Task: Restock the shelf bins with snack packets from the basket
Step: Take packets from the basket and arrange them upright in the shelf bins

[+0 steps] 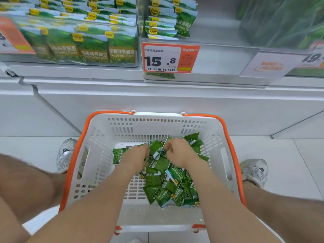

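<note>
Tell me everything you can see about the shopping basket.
The basket is white perforated plastic with orange handles folded down along its rim. It sits upright on the pale tiled floor between the person's shoes. Loose green snack packets lie inside, and the left hand and right hand grip some.

An orange-and-white paper price label (171,57) on the front of a clear plastic shelf bin (219,79) reads "15 .8" in heavy black digits above a barcode; the small Chinese line over the price is too fine to read surely. To its left, large green-and-gold snack bags (121,50) carry "蒜香味青豌豆" and "Peas Garlic Flavor". A green-and-white upright bag (184,25) above the label shows "味青豌豆" and part of "Original". A white price tag at the right edge (313,57) shows "19." before the frame cuts it. Among small green snack packets (168,186) in a white plastic basket with orange handles (98,137), the leftmost packet (117,155) reads "原味" and "Peas Original". The bags' yellow brand logos are blurred.
</note>
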`<state>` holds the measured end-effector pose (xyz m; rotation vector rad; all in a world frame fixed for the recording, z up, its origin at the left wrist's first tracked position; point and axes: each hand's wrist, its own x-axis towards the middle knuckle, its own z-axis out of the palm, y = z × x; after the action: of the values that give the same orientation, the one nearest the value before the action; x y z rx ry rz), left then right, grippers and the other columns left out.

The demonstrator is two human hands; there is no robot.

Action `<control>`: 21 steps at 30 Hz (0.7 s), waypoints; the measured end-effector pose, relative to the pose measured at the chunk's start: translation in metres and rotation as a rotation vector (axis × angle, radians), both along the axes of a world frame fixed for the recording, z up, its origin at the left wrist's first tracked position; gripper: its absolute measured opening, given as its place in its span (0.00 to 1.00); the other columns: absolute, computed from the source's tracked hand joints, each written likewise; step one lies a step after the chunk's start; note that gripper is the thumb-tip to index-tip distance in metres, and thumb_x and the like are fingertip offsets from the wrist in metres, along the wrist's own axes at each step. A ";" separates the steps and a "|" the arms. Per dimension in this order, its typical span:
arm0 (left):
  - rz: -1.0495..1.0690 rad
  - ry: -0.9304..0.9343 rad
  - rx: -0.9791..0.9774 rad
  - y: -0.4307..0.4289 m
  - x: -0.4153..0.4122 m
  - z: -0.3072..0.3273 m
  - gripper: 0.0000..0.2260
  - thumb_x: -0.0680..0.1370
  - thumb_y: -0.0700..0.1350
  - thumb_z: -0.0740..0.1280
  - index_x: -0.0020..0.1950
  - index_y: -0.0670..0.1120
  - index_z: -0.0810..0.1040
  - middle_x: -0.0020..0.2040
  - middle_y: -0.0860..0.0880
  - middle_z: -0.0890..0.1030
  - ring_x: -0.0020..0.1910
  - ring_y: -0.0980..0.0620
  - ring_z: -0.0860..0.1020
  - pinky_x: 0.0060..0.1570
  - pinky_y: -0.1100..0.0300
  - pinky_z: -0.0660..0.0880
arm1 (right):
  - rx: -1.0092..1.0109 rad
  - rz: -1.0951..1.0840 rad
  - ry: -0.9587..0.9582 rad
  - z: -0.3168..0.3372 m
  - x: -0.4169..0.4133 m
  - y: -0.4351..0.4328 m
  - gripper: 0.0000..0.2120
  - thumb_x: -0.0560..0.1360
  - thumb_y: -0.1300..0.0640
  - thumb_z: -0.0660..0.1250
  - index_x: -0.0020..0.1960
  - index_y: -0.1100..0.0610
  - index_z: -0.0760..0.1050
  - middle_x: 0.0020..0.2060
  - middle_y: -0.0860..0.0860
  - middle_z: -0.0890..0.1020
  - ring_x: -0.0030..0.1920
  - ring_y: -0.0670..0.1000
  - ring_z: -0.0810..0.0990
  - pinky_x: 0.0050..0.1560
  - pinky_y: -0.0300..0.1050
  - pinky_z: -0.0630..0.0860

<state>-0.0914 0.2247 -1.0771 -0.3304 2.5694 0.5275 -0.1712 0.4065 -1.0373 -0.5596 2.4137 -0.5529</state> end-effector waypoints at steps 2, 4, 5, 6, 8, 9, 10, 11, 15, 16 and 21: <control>0.139 0.072 0.144 -0.007 -0.007 0.009 0.13 0.78 0.42 0.73 0.51 0.50 0.69 0.46 0.48 0.76 0.42 0.47 0.75 0.44 0.51 0.75 | -0.074 -0.060 -0.081 0.010 -0.005 -0.002 0.14 0.80 0.65 0.60 0.60 0.56 0.80 0.34 0.45 0.74 0.33 0.46 0.75 0.41 0.41 0.73; 0.229 0.093 0.332 -0.014 -0.016 0.029 0.17 0.76 0.40 0.75 0.54 0.50 0.68 0.51 0.50 0.75 0.48 0.48 0.76 0.43 0.54 0.74 | -0.182 -0.142 -0.138 0.025 -0.011 -0.005 0.15 0.79 0.65 0.61 0.59 0.53 0.81 0.37 0.48 0.79 0.35 0.47 0.78 0.39 0.40 0.75; 0.256 0.081 0.424 -0.016 -0.021 0.043 0.19 0.75 0.42 0.77 0.56 0.51 0.68 0.55 0.52 0.74 0.53 0.48 0.77 0.44 0.55 0.75 | -0.236 -0.187 -0.162 0.033 -0.013 -0.006 0.14 0.79 0.64 0.63 0.60 0.51 0.80 0.40 0.48 0.81 0.39 0.47 0.81 0.40 0.40 0.76; 0.275 0.061 0.504 -0.017 -0.026 0.060 0.21 0.74 0.43 0.79 0.59 0.53 0.69 0.56 0.55 0.73 0.56 0.48 0.78 0.47 0.55 0.76 | -0.301 -0.234 -0.191 0.041 -0.016 -0.007 0.14 0.78 0.62 0.66 0.61 0.50 0.80 0.45 0.48 0.83 0.43 0.48 0.83 0.42 0.41 0.77; 0.290 0.062 0.636 -0.019 -0.033 0.092 0.23 0.73 0.44 0.81 0.60 0.55 0.73 0.56 0.56 0.74 0.58 0.49 0.79 0.55 0.51 0.80 | -0.419 -0.300 -0.261 0.061 -0.020 -0.006 0.17 0.75 0.57 0.73 0.63 0.46 0.79 0.51 0.48 0.84 0.50 0.48 0.84 0.50 0.44 0.80; 0.286 0.088 0.694 -0.018 -0.036 0.106 0.22 0.72 0.43 0.82 0.59 0.55 0.76 0.57 0.55 0.76 0.59 0.50 0.80 0.58 0.49 0.80 | -0.471 -0.310 -0.290 0.072 -0.022 -0.005 0.17 0.75 0.55 0.75 0.62 0.44 0.80 0.52 0.48 0.85 0.51 0.47 0.84 0.53 0.45 0.80; 0.274 0.124 0.736 -0.018 -0.038 0.120 0.21 0.71 0.43 0.82 0.58 0.55 0.79 0.58 0.52 0.78 0.60 0.52 0.80 0.60 0.49 0.81 | -0.521 -0.316 -0.316 0.082 -0.023 -0.003 0.16 0.74 0.53 0.76 0.61 0.43 0.81 0.52 0.48 0.86 0.50 0.46 0.84 0.53 0.45 0.80; 0.256 0.164 0.752 -0.018 -0.040 0.132 0.20 0.70 0.43 0.83 0.57 0.56 0.81 0.58 0.51 0.80 0.61 0.54 0.80 0.60 0.49 0.80 | -0.561 -0.317 -0.330 0.092 -0.024 -0.001 0.15 0.74 0.52 0.77 0.60 0.43 0.82 0.50 0.47 0.87 0.47 0.45 0.84 0.51 0.44 0.79; 0.240 0.314 0.812 -0.014 -0.039 0.177 0.18 0.70 0.38 0.82 0.56 0.53 0.83 0.57 0.52 0.85 0.49 0.62 0.84 0.54 0.55 0.79 | -0.769 -0.380 -0.322 0.121 -0.028 0.007 0.12 0.73 0.59 0.78 0.56 0.55 0.83 0.46 0.56 0.88 0.44 0.52 0.83 0.49 0.49 0.80; 0.275 0.352 0.861 -0.013 -0.038 0.186 0.19 0.70 0.36 0.81 0.57 0.50 0.83 0.56 0.50 0.86 0.47 0.57 0.85 0.52 0.53 0.81 | -0.850 -0.408 -0.344 0.127 -0.028 0.010 0.11 0.73 0.62 0.77 0.54 0.58 0.82 0.46 0.58 0.87 0.45 0.55 0.84 0.49 0.52 0.81; 0.391 0.534 1.001 -0.002 -0.033 0.212 0.16 0.68 0.35 0.82 0.53 0.39 0.83 0.46 0.41 0.87 0.45 0.41 0.87 0.50 0.48 0.84 | -1.010 -0.426 -0.415 0.153 -0.022 0.021 0.15 0.74 0.75 0.70 0.58 0.62 0.77 0.51 0.68 0.84 0.45 0.58 0.84 0.46 0.50 0.83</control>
<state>-0.1246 0.2232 -0.8647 -0.3440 2.2973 2.1495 -0.1935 0.4273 -0.8846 -0.2511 1.7177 -1.8923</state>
